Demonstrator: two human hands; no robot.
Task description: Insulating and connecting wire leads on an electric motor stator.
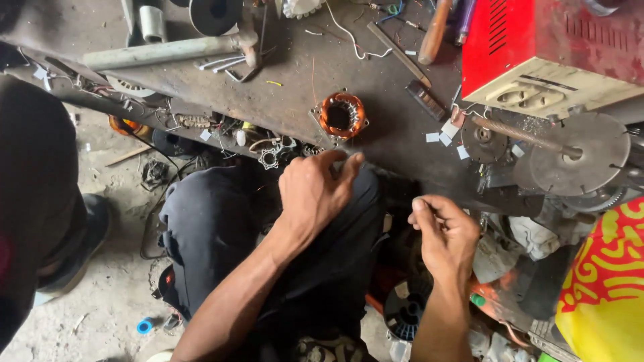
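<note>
Left hand (312, 194) just below copper-wound stator (341, 114), fingers pinched; right hand (446, 231) likewise. Thin wire, if held, could snap or snag on desk (282, 67) edge.

Both forearms are bare from the elbow down, with no sleeve showing anywhere along them. The left hand (312, 191) carries no glove, ring or watch, and the wrist behind it is uncovered. The right hand (446, 234) is likewise ungloved, its wrist free of any band or strap. Short nails show on the fingers. Below the arms the person wears dark, near-black trousers (208, 228) of plain cloth, creased and folded at the knee, without visible pattern or marking.
</note>
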